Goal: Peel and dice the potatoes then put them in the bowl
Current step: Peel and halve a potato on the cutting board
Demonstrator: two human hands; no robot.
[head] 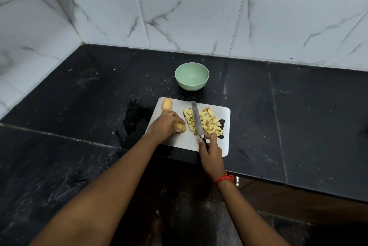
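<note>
White plastic cutting board [179,138] on black stone worktop [79,96]: right hand [211,154] grips steel knife [196,120] over yellow diced potato pile [209,122]. Left hand [165,124] clasps peeled potato [180,126] at board centre-left; second peeled potato [166,104] at board's far-left corner, green bowl [192,76] beyond board.

Pale green bowl [192,75], white board [179,138], black counter [298,116]

Head view, steeply down, near cutting board [189,142], edges perhaps distorted
</note>
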